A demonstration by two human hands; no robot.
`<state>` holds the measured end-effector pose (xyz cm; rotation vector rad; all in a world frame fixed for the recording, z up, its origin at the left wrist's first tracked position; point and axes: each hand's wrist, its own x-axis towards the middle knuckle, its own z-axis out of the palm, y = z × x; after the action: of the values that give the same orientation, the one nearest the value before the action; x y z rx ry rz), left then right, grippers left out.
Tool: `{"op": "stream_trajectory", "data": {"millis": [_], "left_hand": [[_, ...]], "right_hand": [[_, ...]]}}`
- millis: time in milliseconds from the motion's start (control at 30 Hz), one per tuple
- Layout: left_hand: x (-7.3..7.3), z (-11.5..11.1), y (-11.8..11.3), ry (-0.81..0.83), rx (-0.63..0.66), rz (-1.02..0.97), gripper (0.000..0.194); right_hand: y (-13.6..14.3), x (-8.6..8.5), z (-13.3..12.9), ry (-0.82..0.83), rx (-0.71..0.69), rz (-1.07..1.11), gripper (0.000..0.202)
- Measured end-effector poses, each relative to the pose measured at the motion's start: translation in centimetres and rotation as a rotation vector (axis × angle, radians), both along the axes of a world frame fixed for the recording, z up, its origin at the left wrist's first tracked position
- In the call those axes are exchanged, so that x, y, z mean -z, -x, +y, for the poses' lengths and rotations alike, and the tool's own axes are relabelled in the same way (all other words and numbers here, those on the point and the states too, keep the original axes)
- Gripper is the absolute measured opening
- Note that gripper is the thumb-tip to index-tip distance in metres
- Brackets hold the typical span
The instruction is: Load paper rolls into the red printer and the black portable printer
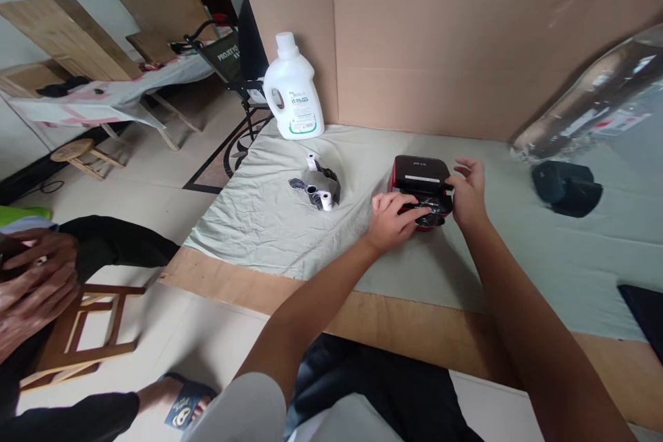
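A small red and black printer (421, 169) stands on the cloth, its front showing dark and shiny clear parts. My left hand (392, 219) holds it at the front left, the index finger stretched across the front opening. At its right side, my right hand (470, 195) has the thumb against the casing; the other fingers are bent but apart, beside the lid edge. What lies under my left fingertips is hard to make out. Left of the printer are white paper rolls (326, 201) with crumpled dark wrapping (327, 183).
A white detergent bottle (294, 93) stands at the back left before a cardboard wall (414, 34). On the right lie a black object (565, 188) and a plastic-wrapped package (595, 100). Another person's hands (39, 276) are at far left, beside a wooden stool (98, 331).
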<state>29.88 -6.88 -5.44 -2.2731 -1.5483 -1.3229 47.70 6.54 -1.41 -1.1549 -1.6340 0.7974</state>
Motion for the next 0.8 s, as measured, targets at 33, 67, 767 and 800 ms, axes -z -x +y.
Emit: {"op": "stream_trajectory", "data": {"millis": [33, 67, 767, 800], "left_hand": [[0.0, 0.0, 0.0, -0.01, -0.004, 0.001, 0.04], [0.1, 0.0, 0.0, -0.022, -0.011, 0.004, 0.04], [-0.5, 0.3, 1.1, 0.093, -0.067, -0.413, 0.042], [-0.4, 0.3, 1.0, 0.09, -0.07, -0.412, 0.04]], "right_hand": [[-0.3, 0.6, -0.4, 0.02, 0.022, 0.049, 0.059], [-0.4, 1.2, -0.8, 0.053, 0.04, 0.119, 0.067], [1.2, 2.2, -3.4, 0.277, -0.146, 0.44, 0.067], [1.1, 2.3, -3.2, 0.277, -0.148, 0.445, 0.067]]}}
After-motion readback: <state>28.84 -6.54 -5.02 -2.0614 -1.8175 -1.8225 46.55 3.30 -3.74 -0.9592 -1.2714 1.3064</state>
